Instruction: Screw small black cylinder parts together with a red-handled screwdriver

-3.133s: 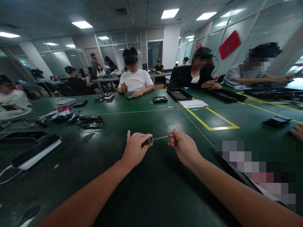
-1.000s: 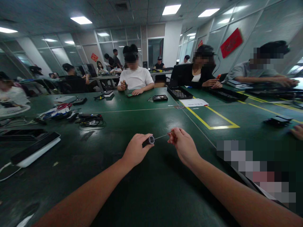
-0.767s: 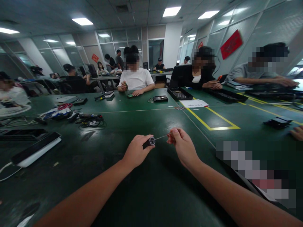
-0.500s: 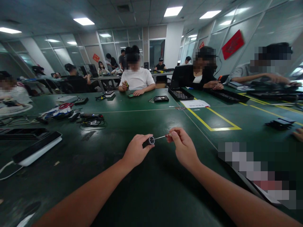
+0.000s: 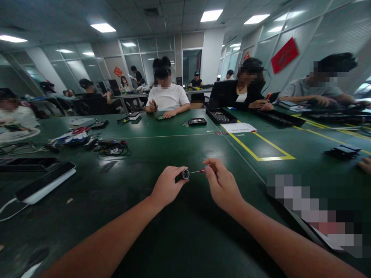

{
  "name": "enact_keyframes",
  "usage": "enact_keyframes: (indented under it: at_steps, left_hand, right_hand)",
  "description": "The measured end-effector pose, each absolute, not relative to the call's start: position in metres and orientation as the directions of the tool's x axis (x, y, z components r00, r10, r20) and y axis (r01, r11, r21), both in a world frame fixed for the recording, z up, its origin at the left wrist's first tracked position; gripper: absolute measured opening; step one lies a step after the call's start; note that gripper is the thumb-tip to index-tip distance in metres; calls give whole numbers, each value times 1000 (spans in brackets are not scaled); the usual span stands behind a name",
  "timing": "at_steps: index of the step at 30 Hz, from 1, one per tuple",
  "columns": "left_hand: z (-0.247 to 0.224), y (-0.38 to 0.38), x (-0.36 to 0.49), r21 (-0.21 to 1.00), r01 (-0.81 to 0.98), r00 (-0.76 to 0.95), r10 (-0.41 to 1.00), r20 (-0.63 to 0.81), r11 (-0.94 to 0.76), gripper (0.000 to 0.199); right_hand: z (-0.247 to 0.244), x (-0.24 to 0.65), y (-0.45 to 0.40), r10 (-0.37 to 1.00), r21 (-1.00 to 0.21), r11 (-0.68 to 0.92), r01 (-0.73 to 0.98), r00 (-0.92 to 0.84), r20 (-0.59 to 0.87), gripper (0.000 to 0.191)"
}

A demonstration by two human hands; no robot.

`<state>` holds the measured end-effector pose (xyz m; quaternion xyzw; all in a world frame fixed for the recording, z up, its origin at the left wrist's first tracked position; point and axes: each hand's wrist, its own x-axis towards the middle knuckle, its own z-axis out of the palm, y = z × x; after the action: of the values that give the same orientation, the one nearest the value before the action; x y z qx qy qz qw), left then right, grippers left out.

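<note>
My left hand (image 5: 168, 183) is closed round a small black cylinder (image 5: 182, 176) with a pale ring at its end, which faces right. Between thumb and fingers of my right hand (image 5: 222, 181) is a thin screwdriver (image 5: 202, 171) with a red part at the handle. Its metal shaft points left and reaches the ringed end of the cylinder; whether the tip sits inside cannot be made out. Most of the screwdriver's handle is hidden by my fingers. Both hands are held above the green table (image 5: 174, 239).
Left lie a black-and-white device (image 5: 46, 181) with a cable and a cable bundle (image 5: 113, 147). Ahead are a black drive-like box (image 5: 197, 121), a black parts tray (image 5: 220, 116) and a paper sheet (image 5: 239, 127). Yellow tape (image 5: 276, 157) marks the right. Co-workers sit opposite.
My right hand has shifted its finger grip on the screwdriver, and the handle's red part now shows more clearly. The left hand and cylinder have stayed almost still.
</note>
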<state>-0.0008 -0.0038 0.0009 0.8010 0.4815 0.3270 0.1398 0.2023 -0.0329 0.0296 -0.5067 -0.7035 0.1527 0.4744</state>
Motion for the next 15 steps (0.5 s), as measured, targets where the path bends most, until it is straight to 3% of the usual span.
enact_keyframes:
  at_steps: [10,13,15]
  left_hand:
    - [4,-5,1,533,682,326,860,392,-502,37]
    - [7,-4,-1,544,679,294,861,415,-494,37]
    - [9,-1,-4,522,674,297,839,457,-523,36]
  right_hand:
    - [32,201,-35,878,-724,403,560,-12,479,22]
    - [29,201,-28,917,-878,331,347,102,386,17]
    - [26,202,-21,962,-976,211,60,165,218,23]
